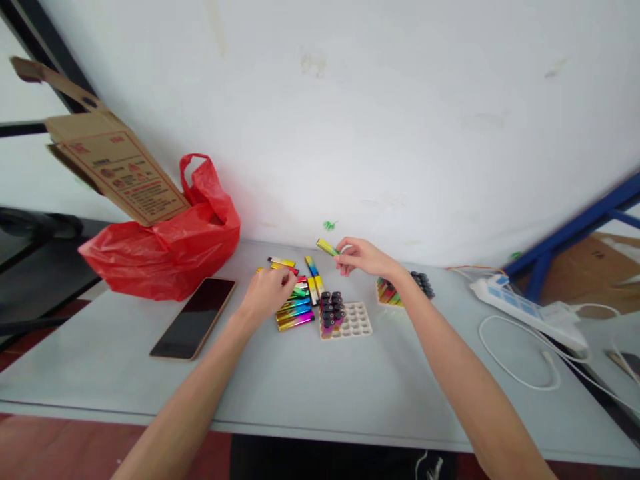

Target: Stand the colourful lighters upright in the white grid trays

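Observation:
A yellow-green vape pen [327, 247] is pinched between the thumb and fingers of my right hand [361, 256], raised above the back of the table. My left hand [270, 290] rests on the pile of shiny vape pens [295, 311]; its fingers are curled and partly hidden, so what they hold cannot be made out. Just right of the pile, a pale moulded tray [359, 320] has several vape pens [332, 310] standing upright in its left part, black ends up. Behind my right forearm, a second filled tray [389, 293] is partly covered.
A phone [195, 319] lies left of my left arm. Behind it, a red plastic bag [170, 250] holds a cardboard box [120, 170]. On the right are a white power strip [530, 313] and loose white cables [520, 383]. A white wall [400, 120] borders the table's back edge.

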Motion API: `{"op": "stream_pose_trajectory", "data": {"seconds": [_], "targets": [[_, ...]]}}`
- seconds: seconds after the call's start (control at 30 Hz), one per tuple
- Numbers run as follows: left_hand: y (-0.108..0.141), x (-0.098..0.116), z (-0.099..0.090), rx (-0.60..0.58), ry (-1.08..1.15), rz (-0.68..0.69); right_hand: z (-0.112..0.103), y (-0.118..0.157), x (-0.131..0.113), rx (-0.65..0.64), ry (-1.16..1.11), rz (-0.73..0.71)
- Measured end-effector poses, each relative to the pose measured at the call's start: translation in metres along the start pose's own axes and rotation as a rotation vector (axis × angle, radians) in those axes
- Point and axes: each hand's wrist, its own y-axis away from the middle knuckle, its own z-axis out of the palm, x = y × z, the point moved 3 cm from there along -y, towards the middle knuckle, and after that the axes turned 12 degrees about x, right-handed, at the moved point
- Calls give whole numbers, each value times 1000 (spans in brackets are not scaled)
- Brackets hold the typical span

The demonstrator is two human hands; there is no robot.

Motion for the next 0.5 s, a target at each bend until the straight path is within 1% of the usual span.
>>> {"op": "stream_pose_trajectory", "data": {"seconds": [0.1,0.17,0.27,0.33,0.4,0.5], "targets": [[2,4,2,-3,25,26,-17,39,-10,108,-23,-81],[3,8,4,4,47,53,-24,64,-12,217,-36,-107],[6,16,6,25,88,96,-27,92,-5,391,-167,-86],[7,23,5,34,124,108,-23,103,5,476,-294,-60],[9,28,5,26,163,113,-13,108,15,476,-408,-28],[10,33,5,-1,214,121,10,111,29,336,-496,49]]}}
